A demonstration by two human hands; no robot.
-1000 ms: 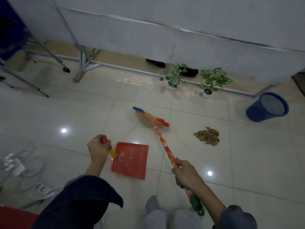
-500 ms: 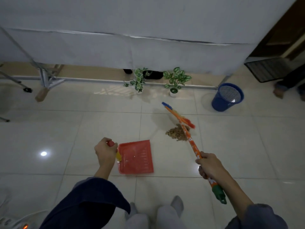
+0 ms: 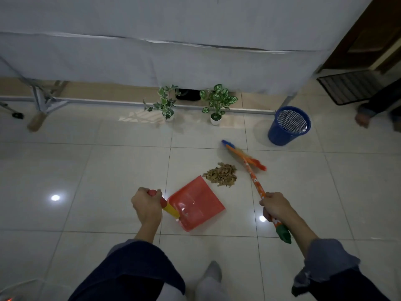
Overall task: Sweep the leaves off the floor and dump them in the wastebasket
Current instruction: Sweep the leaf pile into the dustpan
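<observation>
We grip the dustpan (image 3: pixel 195 204) handle in our left hand (image 3: pixel 147 206) and the broom (image 3: pixel 245 161) shaft in our right hand (image 3: pixel 276 208). The leaves (image 3: pixel 221 174), mid-frame between both, look dry, light, easily scattered; the wastebasket (image 3: pixel 288 126) stands upper right.

The floor (image 3: pixel 108 170) is laid in large, glossy, pale tiles with thin dark grout lines; ceiling lights show on it as bright round spots (image 3: pixel 55 197). Along the far side hangs a wide pale grey sheet (image 3: pixel 173 51), its lower edge above a metal rail (image 3: pixel 108 102) that runs across the floor. A metal stand leg (image 3: pixel 41 101) meets the rail at far left. Two small potted plants (image 3: pixel 217 103) stand by the rail. At upper right are a dark wooden door frame (image 3: pixel 368 29) and a dark ribbed doormat (image 3: pixel 349 88). The room is dim.
</observation>
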